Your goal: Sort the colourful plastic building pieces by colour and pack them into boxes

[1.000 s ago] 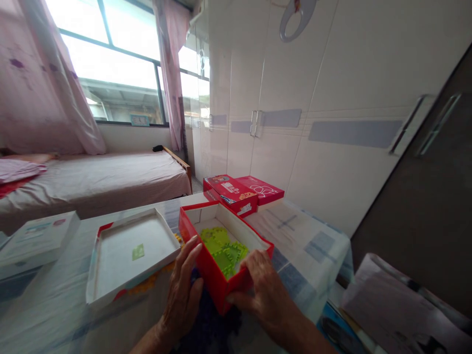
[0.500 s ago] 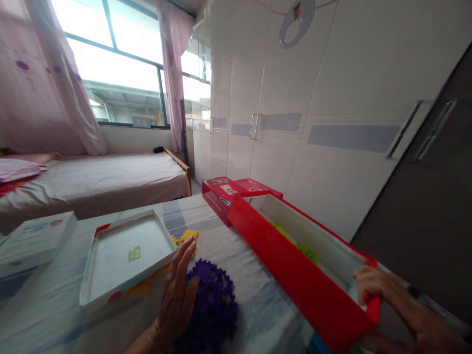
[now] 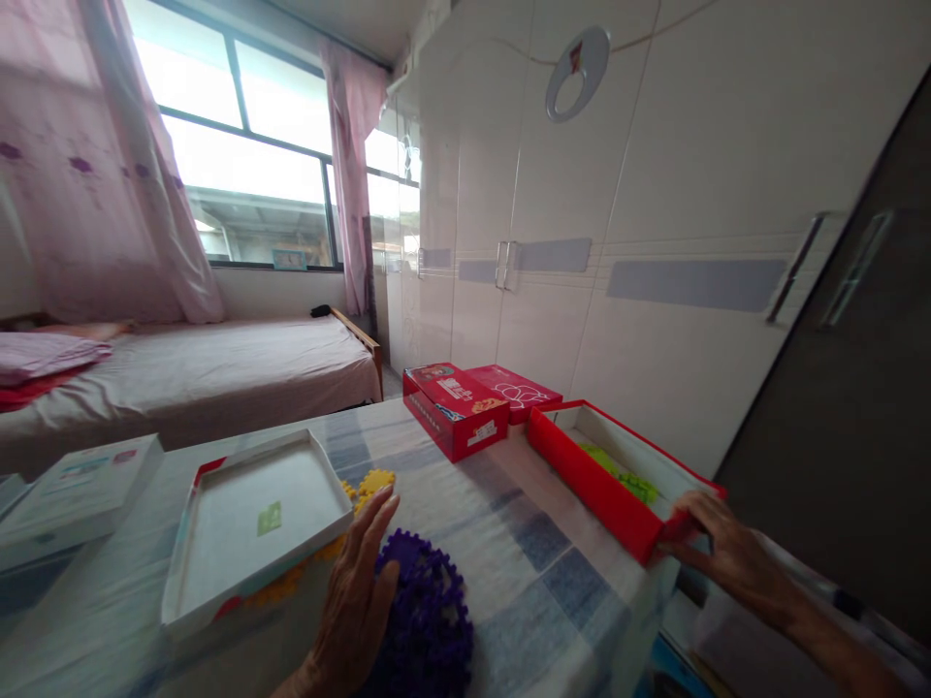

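Note:
My left hand (image 3: 356, 601) lies flat and open on the table, its fingers against a pile of purple toothed puzzle pieces (image 3: 429, 611). An upturned white box lid (image 3: 254, 519) rests to its left, over yellow pieces (image 3: 372, 481). My right hand (image 3: 727, 553) grips the near corner of an open red box (image 3: 596, 480) at the table's right edge. Green pieces (image 3: 618, 470) lie inside that box.
Two closed red boxes (image 3: 455, 407) sit at the table's far side. A white box (image 3: 77, 485) lies at the left. The checked tablecloth (image 3: 524, 543) covers the table. A bed (image 3: 189, 368) stands under the window, with white wardrobe doors (image 3: 567, 252) behind the table.
My right hand carried the red box from in front of me to the table's right edge and set it lower. My left hand stayed on the purple pieces.

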Demonstrator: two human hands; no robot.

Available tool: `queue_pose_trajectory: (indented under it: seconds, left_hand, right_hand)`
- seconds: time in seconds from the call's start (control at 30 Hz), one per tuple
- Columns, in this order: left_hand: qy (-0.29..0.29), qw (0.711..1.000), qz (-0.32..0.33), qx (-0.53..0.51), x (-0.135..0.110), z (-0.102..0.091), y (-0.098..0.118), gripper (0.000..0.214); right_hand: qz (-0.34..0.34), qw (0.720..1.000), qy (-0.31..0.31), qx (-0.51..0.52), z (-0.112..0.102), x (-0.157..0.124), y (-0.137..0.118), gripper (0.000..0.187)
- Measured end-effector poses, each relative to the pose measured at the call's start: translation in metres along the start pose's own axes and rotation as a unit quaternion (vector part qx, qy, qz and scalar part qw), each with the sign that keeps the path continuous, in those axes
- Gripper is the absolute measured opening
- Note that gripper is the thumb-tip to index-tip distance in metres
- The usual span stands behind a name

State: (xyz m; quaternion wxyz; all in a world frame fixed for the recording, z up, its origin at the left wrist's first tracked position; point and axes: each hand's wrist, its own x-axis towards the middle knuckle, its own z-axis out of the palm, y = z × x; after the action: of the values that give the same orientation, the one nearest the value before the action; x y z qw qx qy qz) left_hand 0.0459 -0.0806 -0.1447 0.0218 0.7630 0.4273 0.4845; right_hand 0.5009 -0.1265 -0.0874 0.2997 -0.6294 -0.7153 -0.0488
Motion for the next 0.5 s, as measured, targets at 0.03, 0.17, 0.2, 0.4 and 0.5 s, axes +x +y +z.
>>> queue_pose_trajectory:
  seconds: [0.03, 0.17, 0.2, 0.4, 0.5]
  left_hand:
    - [-0.002, 1.0, 0.001, 0.001, 0.0, 0.0, 0.0, 0.051]
    - [-0.006, 1.0, 0.002, 0.003, 0.0, -0.001, 0.0, 0.05]
    - [-0.006, 1.0, 0.003, 0.002, 0.0, -0.001, 0.0, 0.05]
    - [-0.003, 1.0, 0.009, 0.005, -0.001, 0.0, 0.006, 0.048]
    - [0.009, 0.999, 0.023, 0.032, 0.008, -0.01, 0.017, 0.047]
  right_hand:
    - [-0.003, 1.0, -0.001, 0.008, 0.003, 0.001, 0.002, 0.019]
    - [-0.012, 0.998, 0.04, 0.038, 0.014, 0.01, 0.012, 0.024]
    - [-0.015, 0.998, 0.054, 0.041, 0.016, 0.013, 0.015, 0.025]
    - [-0.026, 0.999, 0.035, -0.007, 0.008, 0.014, 0.033, 0.032]
    - [-0.03, 0.997, 0.055, -0.056, 0.002, 0.009, 0.033, 0.045]
